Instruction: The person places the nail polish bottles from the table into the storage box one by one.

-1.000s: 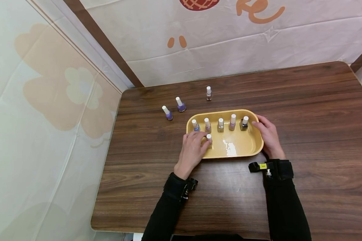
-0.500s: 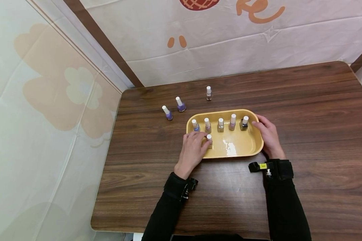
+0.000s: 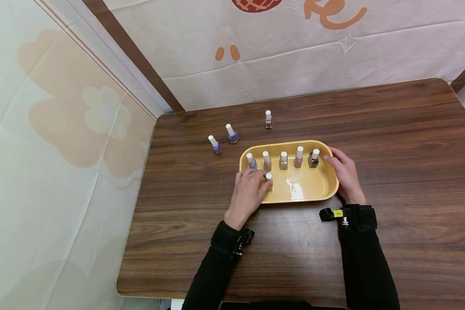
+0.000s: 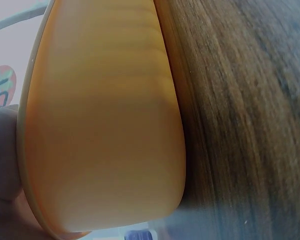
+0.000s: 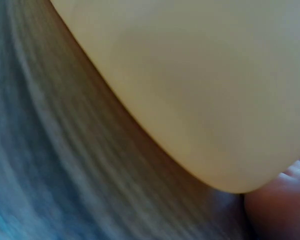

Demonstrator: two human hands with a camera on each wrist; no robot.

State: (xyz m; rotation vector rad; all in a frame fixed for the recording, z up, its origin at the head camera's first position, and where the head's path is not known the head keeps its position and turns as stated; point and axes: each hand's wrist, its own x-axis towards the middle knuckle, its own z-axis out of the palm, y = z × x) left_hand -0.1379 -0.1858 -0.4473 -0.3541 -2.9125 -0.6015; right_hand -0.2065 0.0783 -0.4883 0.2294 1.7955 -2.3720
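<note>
The left hand (image 3: 248,191) pinches a white-capped small bottle (image 3: 269,182) between thumb and fingers, holding it upright inside the yellow tray (image 3: 314,183), near the tray's left end; its base is partly hidden by the thumb. The right hand (image 3: 345,176) grips the tray's right end, thumb over the rim and fingers along the outside. Just beyond the left hand's fingers stands a blue bottle (image 3: 252,162), and from it a row runs across toward the right thumb: a mauve bottle (image 3: 267,162), a gold-toned bottle (image 3: 283,162), a pale lilac bottle (image 3: 299,158) and, nearest the right hand, a dark bottle (image 3: 313,160). All five stand in the tray with white caps. Outside it, ahead and to the left of the left hand, a slim purple bottle (image 3: 215,146) and a wider purple bottle (image 3: 233,135) stand near each other on the wooden table (image 3: 178,249); a clear-looking bottle (image 3: 268,121) stands farther ahead, beyond the tray. Black wristbands circle both wrists, behind the hands, over black sleeves.
</note>
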